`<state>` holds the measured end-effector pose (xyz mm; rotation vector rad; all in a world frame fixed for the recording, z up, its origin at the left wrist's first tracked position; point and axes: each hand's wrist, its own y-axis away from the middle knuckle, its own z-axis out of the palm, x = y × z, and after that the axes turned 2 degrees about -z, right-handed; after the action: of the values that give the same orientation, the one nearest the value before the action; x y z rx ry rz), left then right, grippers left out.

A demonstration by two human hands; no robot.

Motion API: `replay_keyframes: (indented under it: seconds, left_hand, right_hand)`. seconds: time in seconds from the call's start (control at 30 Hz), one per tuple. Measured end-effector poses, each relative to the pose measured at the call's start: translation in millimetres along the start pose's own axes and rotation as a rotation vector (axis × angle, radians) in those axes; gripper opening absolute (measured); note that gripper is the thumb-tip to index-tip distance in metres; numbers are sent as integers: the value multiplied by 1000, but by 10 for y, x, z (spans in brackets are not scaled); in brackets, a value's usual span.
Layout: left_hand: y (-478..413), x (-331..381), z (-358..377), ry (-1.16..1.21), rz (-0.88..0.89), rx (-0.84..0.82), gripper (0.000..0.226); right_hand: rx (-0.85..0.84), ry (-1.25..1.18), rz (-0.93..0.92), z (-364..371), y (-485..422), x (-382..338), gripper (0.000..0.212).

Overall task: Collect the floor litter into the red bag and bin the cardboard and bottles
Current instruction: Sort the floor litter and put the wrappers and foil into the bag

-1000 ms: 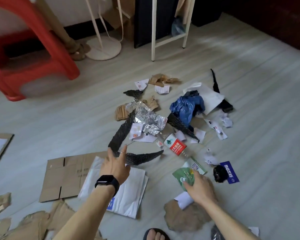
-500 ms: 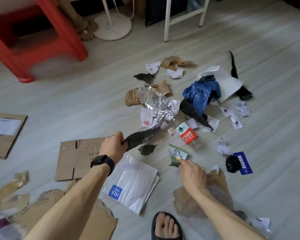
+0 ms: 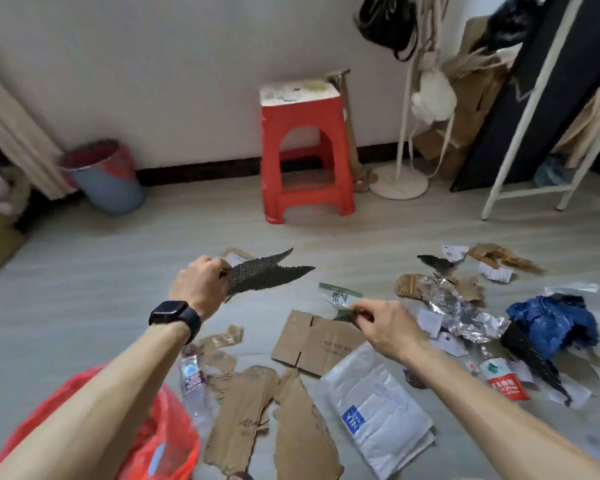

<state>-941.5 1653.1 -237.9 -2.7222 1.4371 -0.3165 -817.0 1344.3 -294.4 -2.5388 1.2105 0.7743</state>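
Observation:
My left hand grips two dark textured strips, lifted above the floor. My right hand pinches a green and clear wrapper. The red bag lies crumpled at the lower left under my left forearm. A clear plastic bottle lies beside it. Torn cardboard and a flat cardboard piece lie in front of me. A bottle with a red label lies at the right among paper scraps, crumpled foil and blue plastic. The blue bin with a red liner stands by the wall.
A red stool stands against the wall ahead. A white stand base and a white rack leg are at the right. A white padded mailer lies by my right forearm. Bare floor stretches between the litter and the bin.
Both hands have lifted their pieces off the floor. The view has swung up and left, bringing the bin, the stool and the red bag into sight.

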Motion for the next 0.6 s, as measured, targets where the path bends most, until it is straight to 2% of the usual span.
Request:
replay_keyframes:
  seconds: [0.07, 0.17, 0.3, 0.43, 0.53, 0.6]
  left_hand:
    - [160, -526, -303, 9, -98, 62, 23]
    - [577, -1353, -659, 3, -297, 142, 23]
    - [1152, -2072, -788, 42, -496, 190, 22]
    - [1518, -2417, -721, 113, -590, 169, 20]
    - [1607, -2463, -660, 170, -548, 94, 17]
    - [1569, -2424, -637, 213, -516, 62, 16]
  right_hand:
    - [-41, 62, -120, -28, -211, -541, 20]
    - [-121, 181, -414, 208, -343, -1469, 17]
    - [-250, 340, -712, 915, -226, -2463, 19]
    - [-346, 382, -775, 1706, 12, -3020, 19]
    - [-422, 396, -762, 2052, 198, -3090, 19]
    - [-446, 367, -714, 2099, 260, -3037, 32]
